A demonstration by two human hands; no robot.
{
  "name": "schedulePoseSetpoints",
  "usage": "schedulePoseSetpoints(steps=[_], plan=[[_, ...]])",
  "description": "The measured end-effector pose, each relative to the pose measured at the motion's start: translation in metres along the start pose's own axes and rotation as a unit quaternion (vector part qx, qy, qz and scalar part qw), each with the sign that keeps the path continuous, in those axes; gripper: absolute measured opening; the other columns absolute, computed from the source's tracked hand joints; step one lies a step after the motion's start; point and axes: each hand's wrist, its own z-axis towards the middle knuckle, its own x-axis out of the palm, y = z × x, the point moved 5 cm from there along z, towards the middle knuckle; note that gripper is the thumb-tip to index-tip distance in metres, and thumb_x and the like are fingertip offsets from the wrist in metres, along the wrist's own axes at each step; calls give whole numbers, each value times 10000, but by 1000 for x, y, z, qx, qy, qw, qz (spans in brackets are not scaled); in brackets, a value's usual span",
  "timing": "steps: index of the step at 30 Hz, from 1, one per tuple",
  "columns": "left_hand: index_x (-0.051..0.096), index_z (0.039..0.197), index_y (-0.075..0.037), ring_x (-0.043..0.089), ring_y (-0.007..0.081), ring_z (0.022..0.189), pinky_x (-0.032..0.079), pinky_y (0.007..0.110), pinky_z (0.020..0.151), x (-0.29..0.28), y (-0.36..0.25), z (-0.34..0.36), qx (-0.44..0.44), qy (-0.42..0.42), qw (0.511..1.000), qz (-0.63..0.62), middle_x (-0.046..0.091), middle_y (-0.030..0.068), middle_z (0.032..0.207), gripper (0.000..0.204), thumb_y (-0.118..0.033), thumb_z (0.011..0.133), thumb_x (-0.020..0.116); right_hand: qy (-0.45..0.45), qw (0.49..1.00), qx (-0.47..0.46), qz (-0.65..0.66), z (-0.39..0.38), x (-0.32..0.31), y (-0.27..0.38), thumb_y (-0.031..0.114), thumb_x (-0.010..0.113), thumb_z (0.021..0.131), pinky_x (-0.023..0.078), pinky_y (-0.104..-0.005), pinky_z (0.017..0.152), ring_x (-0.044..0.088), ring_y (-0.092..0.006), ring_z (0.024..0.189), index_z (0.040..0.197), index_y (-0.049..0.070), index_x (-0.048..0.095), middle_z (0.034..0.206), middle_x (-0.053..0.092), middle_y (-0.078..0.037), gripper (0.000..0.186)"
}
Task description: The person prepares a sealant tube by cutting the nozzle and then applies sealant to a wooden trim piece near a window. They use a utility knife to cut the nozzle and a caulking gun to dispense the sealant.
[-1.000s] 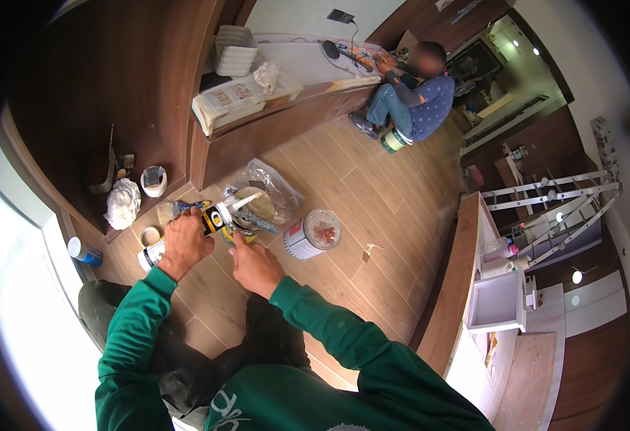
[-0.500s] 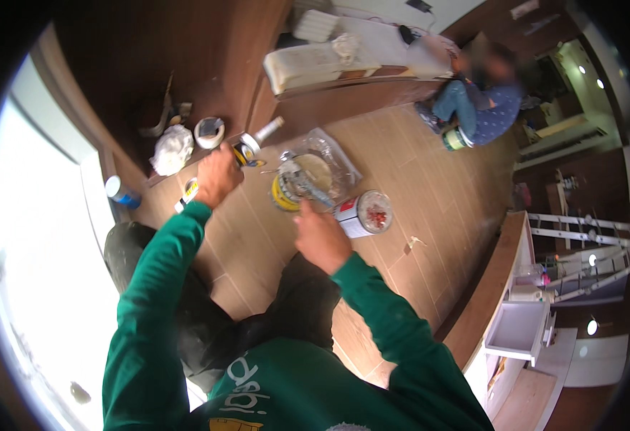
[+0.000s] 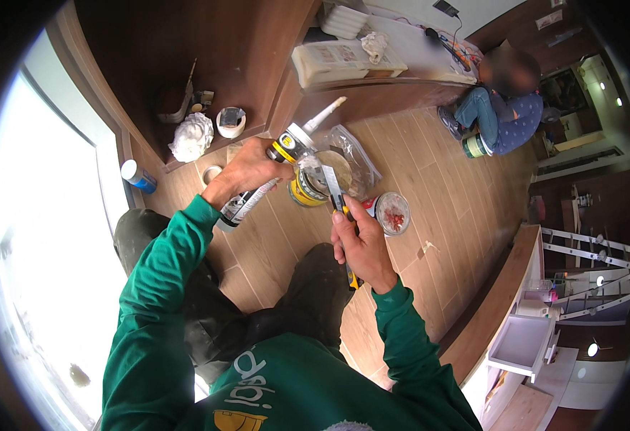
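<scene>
Caulk tube [image 3: 272, 176], glossy cylinder with a tapered pale nozzle, sits gripped in the left hand [image 3: 246, 171] above the wood-plank floor [image 3: 430, 179]. Right hand [image 3: 358, 244] is wrapped round a slim utility knife [image 3: 335, 192], metal blade out, near the tube.

The wood-plank floor [image 3: 430, 179] carries a yellow can [image 3: 302, 192]. Just beside the can lie a clear plastic bag [image 3: 361, 154] and a round lidded tub [image 3: 392, 213]; a tape roll [image 3: 231, 122], white rag [image 3: 191, 137] and blue-capped bottle [image 3: 138, 176] sit farther off.
</scene>
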Motion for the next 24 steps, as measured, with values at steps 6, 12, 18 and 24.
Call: schedulePoseSetpoints(steps=[6,12,18,24], plan=[[670,1000,57,614,160,631,483,301,584,-1,-14,-10,11,32,995,-88,648,100,740,442,-327,782,685,10,999,7,48,5,2,11,247,484,1051,443,-230,462,531,-84,505,1377,58,481,750,555,-43,377],[647,1011,54,594,149,603,465,288,553,-1,-5,-7,-1,29,983,-179,637,96,760,456,-377,861,646,61,975,60,205,4,6,21,195,455,1025,484,-275,467,586,-161,509,1384,59,477,771,581,-94,385],[655,972,46,589,142,603,461,287,573,-2,-2,-6,9,20,982,-190,642,94,758,462,-400,850,663,79,960,71,260,2,8,26,142,426,977,513,-310,478,604,-207,515,1403,46,459,776,594,-129,438],[673,979,43,599,144,680,476,297,651,4,-22,-18,67,-13,987,-147,663,88,796,495,-380,748,788,68,964,69,248,1,9,18,136,452,981,512,-301,479,604,-191,519,1415,46,444,781,600,-116,443]])
